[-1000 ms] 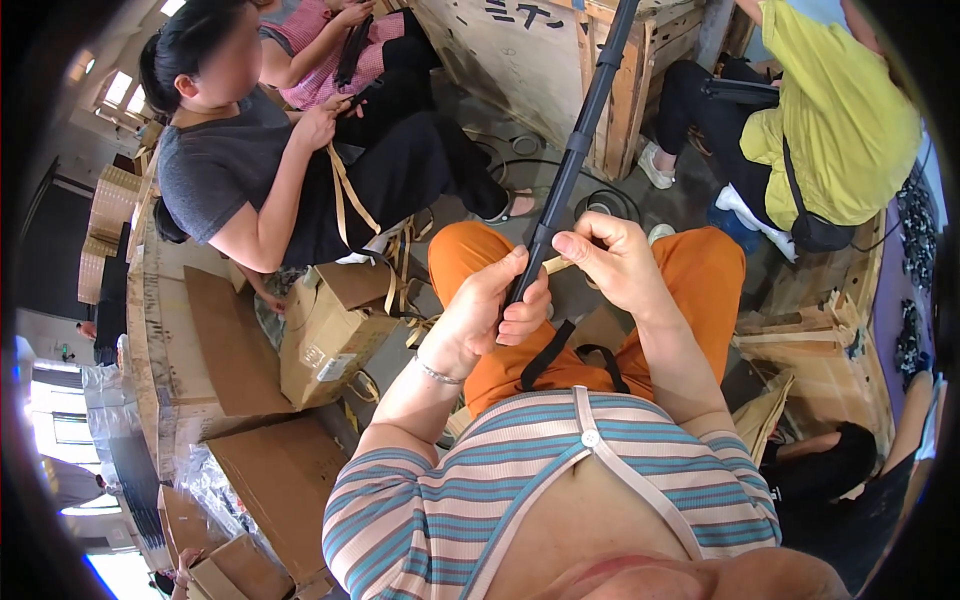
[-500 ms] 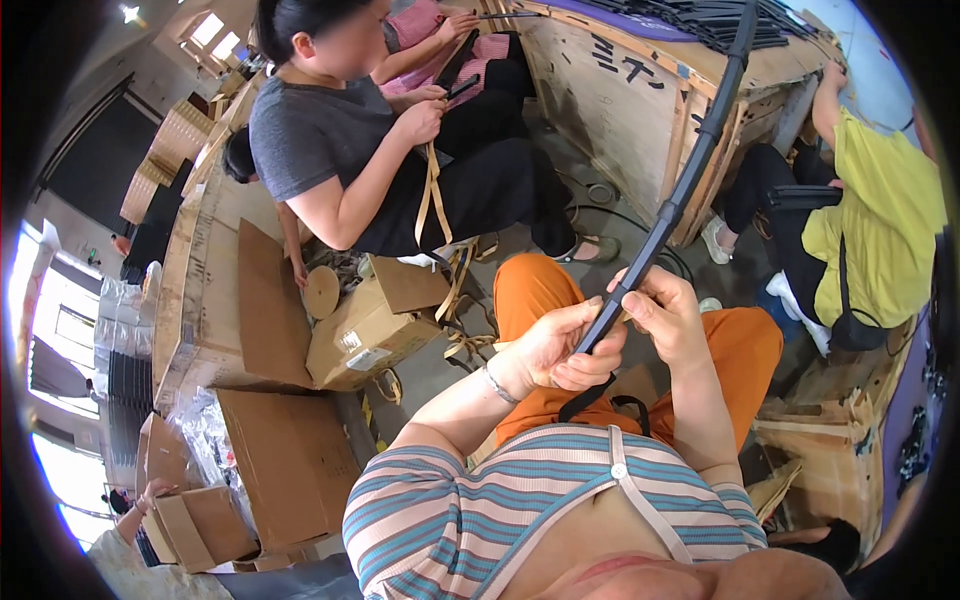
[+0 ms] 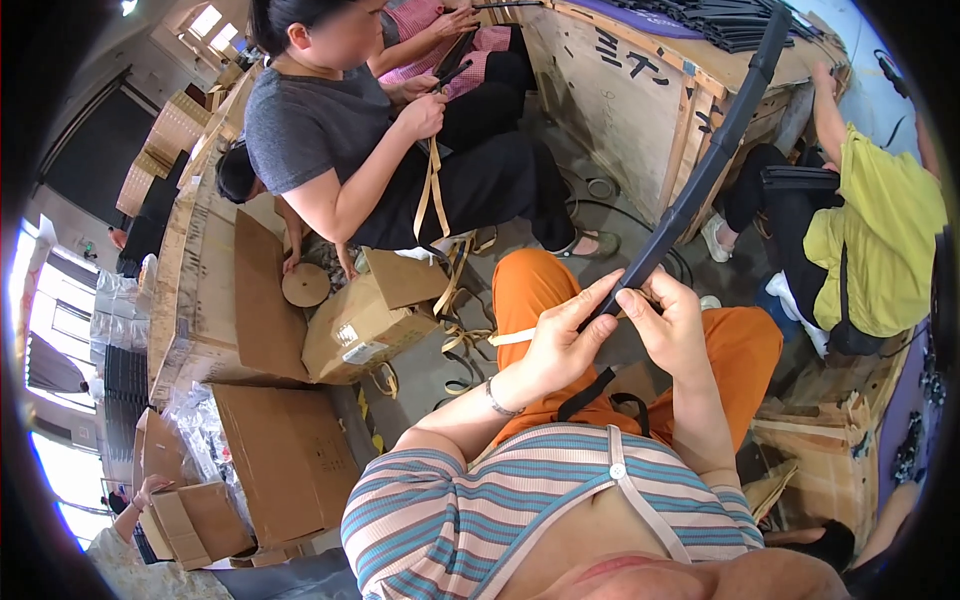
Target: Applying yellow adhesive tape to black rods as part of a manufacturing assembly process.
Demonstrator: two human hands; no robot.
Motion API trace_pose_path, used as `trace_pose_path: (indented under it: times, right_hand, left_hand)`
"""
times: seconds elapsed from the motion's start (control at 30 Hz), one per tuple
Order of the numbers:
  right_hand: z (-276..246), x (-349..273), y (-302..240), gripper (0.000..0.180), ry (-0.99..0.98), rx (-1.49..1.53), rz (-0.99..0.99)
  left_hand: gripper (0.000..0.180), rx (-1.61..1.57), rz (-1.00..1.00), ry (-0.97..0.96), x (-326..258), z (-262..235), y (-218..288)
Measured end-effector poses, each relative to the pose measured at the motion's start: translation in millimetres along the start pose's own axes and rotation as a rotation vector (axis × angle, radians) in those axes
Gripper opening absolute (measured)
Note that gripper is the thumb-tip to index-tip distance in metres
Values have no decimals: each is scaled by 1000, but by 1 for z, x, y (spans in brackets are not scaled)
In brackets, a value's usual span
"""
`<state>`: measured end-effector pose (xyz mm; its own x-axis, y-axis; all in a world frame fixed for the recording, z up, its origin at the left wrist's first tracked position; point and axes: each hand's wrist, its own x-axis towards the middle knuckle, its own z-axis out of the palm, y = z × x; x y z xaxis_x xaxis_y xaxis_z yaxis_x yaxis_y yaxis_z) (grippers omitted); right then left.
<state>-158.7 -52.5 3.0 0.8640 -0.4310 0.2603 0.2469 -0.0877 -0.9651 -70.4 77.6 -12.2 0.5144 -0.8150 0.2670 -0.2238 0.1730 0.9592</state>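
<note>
A long black jointed strip [image 3: 700, 165] slants up and away to the right from between my hands. My left hand [image 3: 562, 345] is closed on its near end, thumb and fingers pinching it. Just beyond, my right hand [image 3: 665, 322] grips the same strip between thumb and fingers. A pale flat strap [image 3: 513, 338] crosses my left knee and reaches my left hand; whether the hand holds it is hidden. Over my orange trousers [image 3: 535, 285] lies a short black band [image 3: 588, 394], below the strip's near end.
A co-worker in grey [image 3: 325, 130] sits ahead left, holding tan straps [image 3: 432, 200]. Open cardboard boxes [image 3: 365, 330] stand left, near a tan roll [image 3: 306, 285]. Ahead is a wooden crate [image 3: 610, 110] topped with black strips [image 3: 710, 22]. A person in yellow [image 3: 880, 240] sits right.
My left fingers have straightened from curling under the strip's near end, and the strip has turned slightly. The pale strap now shows beside my left hand. At left, another person's hands are by the roll.
</note>
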Motion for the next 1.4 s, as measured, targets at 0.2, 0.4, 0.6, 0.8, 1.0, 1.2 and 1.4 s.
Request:
trace_pose_path:
  times: [0.2, 0.4, 0.6, 0.8, 1.0, 1.2, 1.4]
  right_hand:
    - [0, 2, 0, 15, 75, -165, 6]
    - [-6, 0, -14, 17, 63, -412, -13]
    - [-15, -6, -12, 17, 96, -347, -67]
    - [-17, -7, -9, 20, 76, -275, -10]
    - [-18, -1, 0, 24, 47, -148, 43]
    - [-14, 12, 7, 24, 6, -101, 71]
    - [-21, 15, 15, 19, -61, -54, 151]
  left_hand:
    - [37, 127, 16, 96, 3, -2, -5]
    - [31, -56, -69, 75, 13, -13, -2]
    - [25, -317, -253, 15, 18, -23, 7]
    - [26, -587, -336, -41, 20, -29, 11]
    - [27, -900, -418, -220, 26, -36, 8]
    - [29, -1391, -526, -360, 25, -34, 1]
    - [31, -1692, -567, -503, 22, -26, -15]
